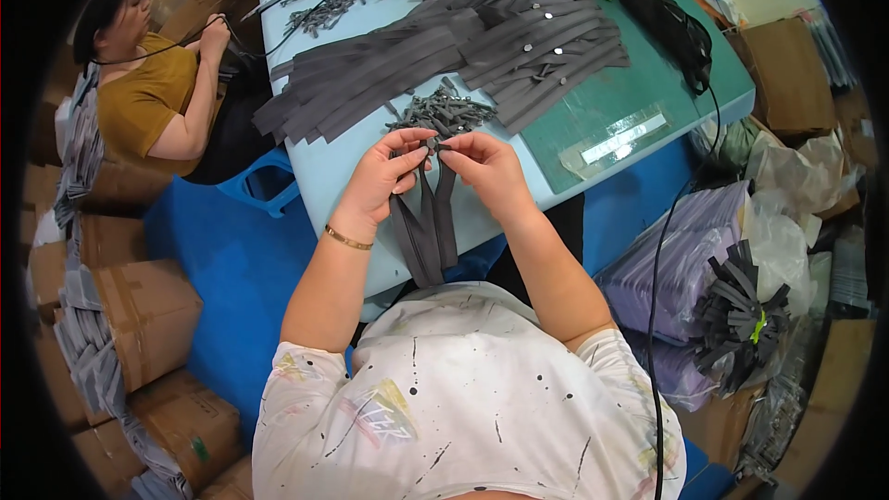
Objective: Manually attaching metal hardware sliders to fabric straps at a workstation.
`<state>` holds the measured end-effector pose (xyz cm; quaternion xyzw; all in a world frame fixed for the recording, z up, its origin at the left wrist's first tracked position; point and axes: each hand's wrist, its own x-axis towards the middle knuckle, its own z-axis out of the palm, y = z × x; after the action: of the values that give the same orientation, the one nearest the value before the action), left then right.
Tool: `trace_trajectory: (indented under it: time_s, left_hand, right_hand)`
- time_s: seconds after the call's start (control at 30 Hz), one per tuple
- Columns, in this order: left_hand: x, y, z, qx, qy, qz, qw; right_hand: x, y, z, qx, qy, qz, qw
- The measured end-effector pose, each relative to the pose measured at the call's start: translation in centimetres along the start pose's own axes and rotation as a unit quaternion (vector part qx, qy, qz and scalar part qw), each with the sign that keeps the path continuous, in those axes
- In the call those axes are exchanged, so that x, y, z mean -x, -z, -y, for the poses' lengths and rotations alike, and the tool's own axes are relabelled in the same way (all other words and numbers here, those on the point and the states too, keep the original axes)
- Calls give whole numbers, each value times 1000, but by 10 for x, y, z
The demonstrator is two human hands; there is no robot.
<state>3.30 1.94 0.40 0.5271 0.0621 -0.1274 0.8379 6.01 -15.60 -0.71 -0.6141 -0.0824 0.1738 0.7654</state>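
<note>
Left grip (370,178), right grip (491,174): you're pinching gray strip (447,222) near desk (324,176) edge; green mat (593,104) lying partly bare; carton (153,324) standing leftward.

Close to the table's (319,167) near edge, the person's left hand (375,176) and right hand (489,171) pinch the top of some dark grey tape (431,231) that hangs below their fingers. Just beyond sits a heap of small dark pieces (444,113). Grey strips (389,60) cover the middle; a green mat (593,106) reaches toward the right edge. By the left edge sits a co-worker (143,93) in mustard.
</note>
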Motion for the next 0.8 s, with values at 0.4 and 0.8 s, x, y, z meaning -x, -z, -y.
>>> trace_trajectory:
  time_s: [0.4,0.8]
  left_hand:
    - [1,-2,-1,-26,33,25,999]
    - [2,-4,-1,-67,49,36,996]
  right_hand:
    - [2,12,9,33,-79,28,996]
    - [3,20,7,69,-117,45,990]
